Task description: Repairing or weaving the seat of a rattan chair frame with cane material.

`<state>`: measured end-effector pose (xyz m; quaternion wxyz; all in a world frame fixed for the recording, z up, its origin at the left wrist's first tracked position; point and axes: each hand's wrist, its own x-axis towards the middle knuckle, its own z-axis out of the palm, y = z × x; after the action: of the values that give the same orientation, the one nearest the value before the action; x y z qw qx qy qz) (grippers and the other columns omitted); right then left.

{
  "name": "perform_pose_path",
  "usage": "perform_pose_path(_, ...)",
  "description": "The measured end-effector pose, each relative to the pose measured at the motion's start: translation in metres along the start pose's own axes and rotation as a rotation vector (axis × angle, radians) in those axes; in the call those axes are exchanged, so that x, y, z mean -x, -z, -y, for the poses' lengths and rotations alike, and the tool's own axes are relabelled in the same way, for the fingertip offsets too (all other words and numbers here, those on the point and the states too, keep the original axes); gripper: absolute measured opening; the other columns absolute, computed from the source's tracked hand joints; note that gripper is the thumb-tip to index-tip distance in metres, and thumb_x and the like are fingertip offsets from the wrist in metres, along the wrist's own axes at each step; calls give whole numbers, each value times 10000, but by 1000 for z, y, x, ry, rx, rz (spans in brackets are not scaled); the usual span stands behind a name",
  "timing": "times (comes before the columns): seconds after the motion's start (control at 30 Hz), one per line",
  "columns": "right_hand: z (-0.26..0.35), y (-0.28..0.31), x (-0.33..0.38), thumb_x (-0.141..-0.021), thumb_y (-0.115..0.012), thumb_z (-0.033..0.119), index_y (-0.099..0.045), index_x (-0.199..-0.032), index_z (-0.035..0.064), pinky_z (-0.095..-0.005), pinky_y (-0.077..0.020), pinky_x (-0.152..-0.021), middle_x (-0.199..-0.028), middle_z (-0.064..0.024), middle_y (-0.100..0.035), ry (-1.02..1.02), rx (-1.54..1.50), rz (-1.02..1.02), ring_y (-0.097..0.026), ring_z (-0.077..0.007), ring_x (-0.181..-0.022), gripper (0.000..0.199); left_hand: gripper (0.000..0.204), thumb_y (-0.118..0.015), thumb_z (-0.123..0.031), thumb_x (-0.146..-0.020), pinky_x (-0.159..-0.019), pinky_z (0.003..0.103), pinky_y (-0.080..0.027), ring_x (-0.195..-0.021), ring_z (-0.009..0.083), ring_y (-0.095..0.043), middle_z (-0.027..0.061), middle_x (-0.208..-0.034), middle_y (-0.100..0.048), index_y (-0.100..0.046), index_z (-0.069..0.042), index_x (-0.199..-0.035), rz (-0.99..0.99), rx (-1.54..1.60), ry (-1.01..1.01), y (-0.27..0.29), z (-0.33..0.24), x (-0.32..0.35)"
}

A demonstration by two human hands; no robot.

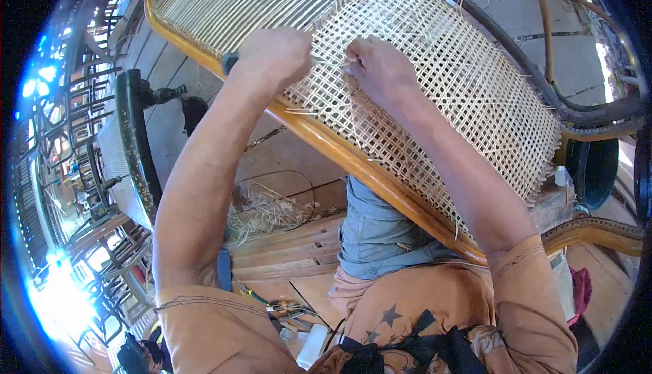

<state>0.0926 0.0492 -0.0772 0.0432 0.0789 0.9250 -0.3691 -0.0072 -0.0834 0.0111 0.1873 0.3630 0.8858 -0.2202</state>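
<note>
A wooden chair frame (pixel 326 139) with woven cane mesh (pixel 441 82) lies slanted in front of me, over my lap. Its far left part carries parallel cane strands (pixel 251 0) without the open lattice. My left hand (pixel 277 58) is closed in a fist around a thin-tipped tool, like an awl; its dark handle end (pixel 229 62) sticks out to the left, and the tip points right over the mesh. Just to the right, my right hand (pixel 382 67) is pinched close above the weave. What its fingers hold is too small to make out. Loose cane ends (pixel 301 110) stick out along the near rail.
A heap of cane scraps (pixel 272 209) lies on the floor below the frame. Pliers and other hand tools (pixel 293 308) rest by my left side, near a white container (pixel 312 347). A dark chair part (pixel 136 143) stands at left; curved wooden pieces (pixel 591 235) are at right.
</note>
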Motion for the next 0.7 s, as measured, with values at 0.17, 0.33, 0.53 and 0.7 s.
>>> perform_pose_path(0.17, -29, -13, 0, -855, -598, 184, -642, -873, 69, -417, -495, -768, -860, -130, -600, 200, -106, -155, -588, -318, -821, 124, 292, -504, -274, -855, -721, 443, -527, -816, 330, -670, 173, -867, -683, -696, -54, -862, 43, 55, 159, 1, 18, 18)
perform_pose_path(0.33, -53, -36, -14, -851, -606, 193, -642, -857, 76, -419, -493, -717, -845, -127, -586, 168, -503, -151, -571, -316, -784, 123, 305, -495, -296, -864, -659, 461, -521, -736, 341, -659, 160, -770, -670, -680, -66, -790, -148, 91, 139, -8, 16, 32)
perform_pose_path(0.53, -43, -23, -21, -850, -610, 218, -670, -888, 109, -415, -495, -759, -871, -136, -628, 78, -270, -25, -608, -307, -836, 130, 321, -513, -347, -882, -682, 460, -508, -744, 346, -644, 156, -764, -655, -665, -71, -819, -167, 107, 182, -8, 32, 47)
perform_pose_path(0.7, -29, 3, -29, -786, -705, 239, -677, -865, 64, -343, -480, -684, -791, -113, -663, -43, -157, 125, -620, -224, -726, 195, 342, -506, -369, -887, -678, 463, -500, -749, 356, -640, 171, -778, -653, -672, -75, -837, -174, 101, 207, -13, 41, 57)
